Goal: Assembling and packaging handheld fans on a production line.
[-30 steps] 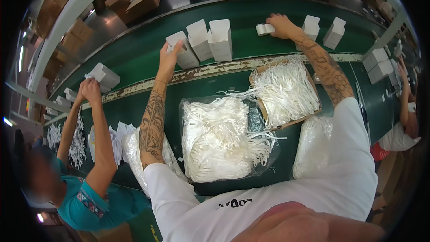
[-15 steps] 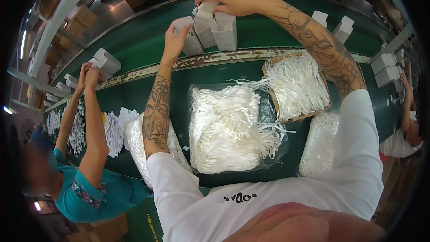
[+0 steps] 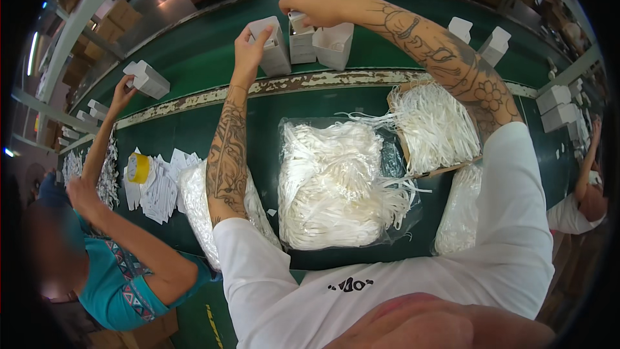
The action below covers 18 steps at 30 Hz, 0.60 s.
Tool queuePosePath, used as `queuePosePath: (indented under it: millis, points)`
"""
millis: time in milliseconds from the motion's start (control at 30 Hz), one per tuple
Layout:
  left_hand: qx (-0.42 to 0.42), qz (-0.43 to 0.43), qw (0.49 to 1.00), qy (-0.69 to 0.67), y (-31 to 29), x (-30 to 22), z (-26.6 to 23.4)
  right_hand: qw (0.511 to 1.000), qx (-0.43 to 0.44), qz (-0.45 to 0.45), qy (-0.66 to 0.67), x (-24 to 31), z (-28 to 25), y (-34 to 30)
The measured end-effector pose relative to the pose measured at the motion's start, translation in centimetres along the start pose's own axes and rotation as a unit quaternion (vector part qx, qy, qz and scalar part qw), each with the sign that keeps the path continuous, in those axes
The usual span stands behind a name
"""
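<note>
My left hand is closed on the side of an open white box, its thumb at the rim. Beside it stands a second open white box. Over that box's mouth my right hand bends down, its fingers curled at a small white item in the opening. The fingertips are partly hidden, and I cannot tell the item's kind. A third open white box stands just to the right, with something pale inside. All three boxes are on the green conveyor belt.
Nearer me lie a plastic bag of white straps, a carton of white straps and wrapped bundles. At left, a co-worker's hand touches a white box, near yellow tape and paper slips. More boxes stand right.
My right hand has lowered the small white item into the middle box's mouth. The left box has come upright and apart from the middle one. The co-worker's one arm has drawn back.
</note>
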<state>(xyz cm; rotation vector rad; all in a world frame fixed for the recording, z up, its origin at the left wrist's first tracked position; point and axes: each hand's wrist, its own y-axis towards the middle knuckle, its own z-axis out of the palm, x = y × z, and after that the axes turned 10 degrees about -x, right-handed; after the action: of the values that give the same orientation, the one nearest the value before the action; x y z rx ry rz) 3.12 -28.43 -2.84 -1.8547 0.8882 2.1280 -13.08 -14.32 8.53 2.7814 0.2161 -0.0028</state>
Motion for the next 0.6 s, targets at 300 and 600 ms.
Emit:
queuePosePath:
  millis: [300, 600]
  points:
    - [-0.043, -0.004, 0.999, -0.013, 1.1, 0.4, -4.0, 0.993, -0.007, -0.003, -0.120, -9.5, -3.8, -5.4]
    - [-0.006, 0.180, 0.979, 0.095, 2.8, -2.8, -2.4, 0.679, 0.557, 0.328, -0.347, -16.6, 6.0, -8.1]
